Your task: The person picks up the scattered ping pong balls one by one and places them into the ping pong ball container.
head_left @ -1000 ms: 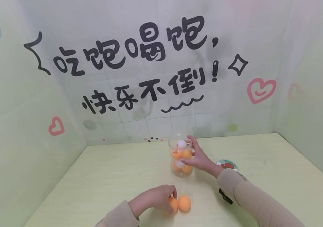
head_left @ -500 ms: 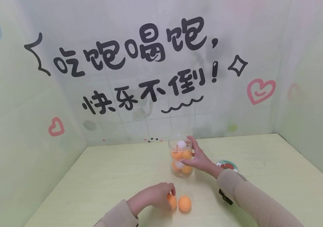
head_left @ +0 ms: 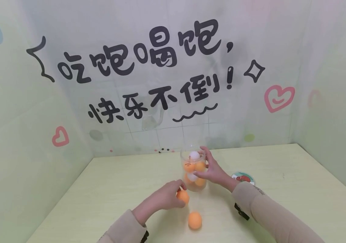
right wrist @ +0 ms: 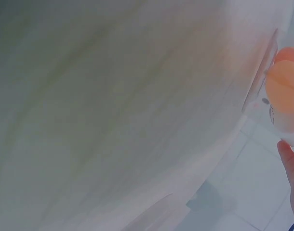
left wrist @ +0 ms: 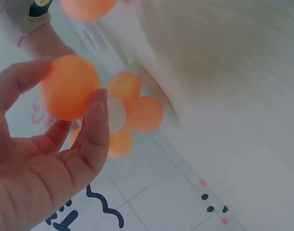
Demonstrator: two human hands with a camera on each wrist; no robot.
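Observation:
My left hand [head_left: 168, 196] pinches an orange ping-pong ball [head_left: 183, 197] between thumb and fingers, just in front of the clear jar. In the left wrist view the pinched ball [left wrist: 71, 87] sits between the thumb and fingertips. The clear cylindrical jar [head_left: 193, 187] stands upright, with several orange and white balls inside. Around the jar's right side my right hand [head_left: 215, 171] grips, thumb in front and fingers behind. A second orange ball [head_left: 195, 220] lies on the table nearer to me. Only a fingertip [right wrist: 287, 156] of the right hand shows in the right wrist view, beside the jar's balls.
Behind the right wrist a round green-and-red lid or disc [head_left: 244, 177] lies on the light wooden table [head_left: 124, 189]. A printed backdrop [head_left: 148, 141] with black lettering rises at the table's back edge, with side panels left and right.
My left hand has lifted one orange ball from beside the other and carried it forward toward the jar. The right hand and the jar stay in place.

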